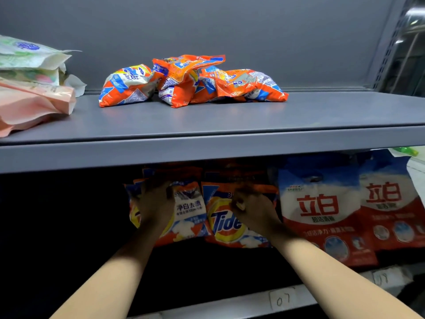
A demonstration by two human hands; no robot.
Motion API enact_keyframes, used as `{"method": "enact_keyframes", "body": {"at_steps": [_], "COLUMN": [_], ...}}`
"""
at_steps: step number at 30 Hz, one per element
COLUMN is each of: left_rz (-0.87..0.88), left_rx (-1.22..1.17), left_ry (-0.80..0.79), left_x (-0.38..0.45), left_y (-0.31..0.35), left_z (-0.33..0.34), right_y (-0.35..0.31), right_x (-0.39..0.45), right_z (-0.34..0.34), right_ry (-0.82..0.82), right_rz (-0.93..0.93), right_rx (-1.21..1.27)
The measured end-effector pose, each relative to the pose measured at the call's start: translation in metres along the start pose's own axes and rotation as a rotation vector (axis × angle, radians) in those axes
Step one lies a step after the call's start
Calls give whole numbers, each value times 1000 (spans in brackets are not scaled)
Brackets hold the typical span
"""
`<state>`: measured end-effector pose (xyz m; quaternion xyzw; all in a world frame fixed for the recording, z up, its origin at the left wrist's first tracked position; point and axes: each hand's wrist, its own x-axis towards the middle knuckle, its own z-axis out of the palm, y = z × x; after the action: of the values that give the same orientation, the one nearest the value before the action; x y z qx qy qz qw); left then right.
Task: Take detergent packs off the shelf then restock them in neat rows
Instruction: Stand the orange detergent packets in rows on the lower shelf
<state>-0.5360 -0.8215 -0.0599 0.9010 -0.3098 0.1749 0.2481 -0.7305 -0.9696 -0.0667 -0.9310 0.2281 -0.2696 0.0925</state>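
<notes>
Glossy crinkled plastic detergent packs (193,81); smooth matt shelf (207,120).

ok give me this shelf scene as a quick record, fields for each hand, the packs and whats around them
left hand: on the left orange Tide pack standing on the lower shelf; grip in shadow
right hand: on the right orange Tide pack beside it; grip in shadow
upper shelf: loose pile of orange packs, not in rows
upper left: pale pouches stacked flat
lower right: red and white bags standing upright
lower shelf edge: handwritten label
</notes>
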Motion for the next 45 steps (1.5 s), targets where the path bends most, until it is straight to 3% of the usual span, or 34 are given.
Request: {"method": "enact_keyframes", "body": {"at_steps": [2, 4, 10, 14, 16, 21, 29, 33, 39, 45], "left_rz": [80, 170, 125, 352, 377, 260, 249, 168, 43, -79], "left_rx": [-62, -60, 14, 160, 224, 218, 169, 118, 110, 23], "left_ry": [81, 72, -12, -165, -219, -311, -388, -435, -379, -271], "left_x": [-6, -14, -73, -108, -109, -95, -97, -96, -104, -133], "left_y": [-3, -8, -30, -50, -51, -34, -23, -9, 19, 53], "left_z": [3, 10, 32, 55, 64, 71, 51, 27, -17, -73], "right_y": [-1, -1, -5, 11, 21, 35, 28, 21, 7, -10], "right_x": [-11, -23, -49, -57, -56, -44, -50, -58, -64, -77], "right_z": [4, 9, 23, 40, 41, 46, 39, 24, -13, -65], "right_ry": [-228, -320, -244, -265, -267, -252, -205, -271, -408, -403], "right_rz": [78, 149, 360, 387, 371, 355, 360, 360, 370, 198], "right_rx": [-28, -126, -301, -197, -137, -89, -54, -8, 65, 66]}}
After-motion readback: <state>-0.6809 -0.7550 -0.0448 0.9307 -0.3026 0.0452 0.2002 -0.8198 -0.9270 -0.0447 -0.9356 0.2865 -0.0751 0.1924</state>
